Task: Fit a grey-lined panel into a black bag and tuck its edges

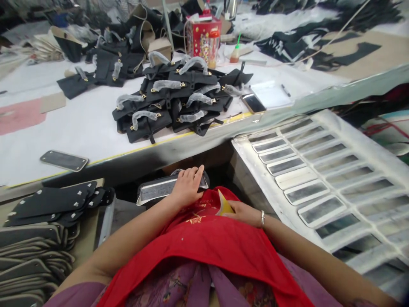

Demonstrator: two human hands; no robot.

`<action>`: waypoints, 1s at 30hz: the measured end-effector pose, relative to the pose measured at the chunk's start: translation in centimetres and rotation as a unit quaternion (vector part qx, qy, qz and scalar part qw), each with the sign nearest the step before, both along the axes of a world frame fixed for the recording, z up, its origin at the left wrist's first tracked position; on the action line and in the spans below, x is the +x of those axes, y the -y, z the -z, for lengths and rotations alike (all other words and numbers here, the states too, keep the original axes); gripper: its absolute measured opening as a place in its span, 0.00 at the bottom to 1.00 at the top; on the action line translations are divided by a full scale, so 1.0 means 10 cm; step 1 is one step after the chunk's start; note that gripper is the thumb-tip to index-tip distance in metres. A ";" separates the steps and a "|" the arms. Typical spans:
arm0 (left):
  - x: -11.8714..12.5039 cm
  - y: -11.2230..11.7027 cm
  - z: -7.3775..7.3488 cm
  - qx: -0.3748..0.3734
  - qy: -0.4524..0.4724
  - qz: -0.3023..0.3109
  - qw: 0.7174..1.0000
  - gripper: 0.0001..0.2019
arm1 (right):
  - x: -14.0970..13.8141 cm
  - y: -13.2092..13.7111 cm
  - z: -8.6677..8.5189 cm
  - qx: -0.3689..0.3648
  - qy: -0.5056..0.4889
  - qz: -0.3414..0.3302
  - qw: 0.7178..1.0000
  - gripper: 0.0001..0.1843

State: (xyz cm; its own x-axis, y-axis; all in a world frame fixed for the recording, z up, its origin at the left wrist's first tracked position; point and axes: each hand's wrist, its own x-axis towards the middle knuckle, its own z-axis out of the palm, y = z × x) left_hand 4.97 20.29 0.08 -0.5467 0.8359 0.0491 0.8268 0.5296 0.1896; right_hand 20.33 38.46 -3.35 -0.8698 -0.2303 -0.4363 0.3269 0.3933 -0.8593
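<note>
My left hand [188, 186] lies on a flat grey panel with a pale rim [156, 190] that rests on my lap, fingers stretched over its right end. My right hand [243, 212] sits on a red cloth [204, 238] across my lap, its fingers tucked under a yellow piece [225, 207] at the cloth's edge; a bracelet is on that wrist. Whether those fingers grip anything is hidden.
A white worktable [79, 128] carries a pile of black bag parts with wrapped handles [175, 102], a loose grey panel [64, 160], a phone [253, 102] and a red tin [203, 40]. A board of several grey panels [316, 183] leans at right. Stacked black pieces [41, 221] lie left.
</note>
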 end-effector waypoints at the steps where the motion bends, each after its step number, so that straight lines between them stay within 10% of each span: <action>1: 0.01 0.00 0.00 -0.001 -0.006 0.003 1.000 0.40 | -0.02 -0.05 -0.06 -0.039 0.013 -0.010 0.999 0.24; 8: 0.01 0.02 0.02 0.007 -0.023 0.014 1.000 0.37 | -0.46 -0.17 -0.35 -0.094 0.094 -0.026 0.991 0.22; 30: -0.12 0.11 0.12 0.008 -0.034 0.067 0.997 0.30 | -1.01 -0.07 -0.25 -0.206 0.208 -0.026 0.956 0.26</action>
State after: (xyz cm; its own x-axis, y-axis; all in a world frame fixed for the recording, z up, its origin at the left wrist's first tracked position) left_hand 3.79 19.22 -1.07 -0.4244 0.9003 0.0971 0.9015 0.4101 0.1384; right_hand 10.24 39.12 -0.85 -0.6232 -0.4956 -0.6050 0.6631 0.0755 -0.7448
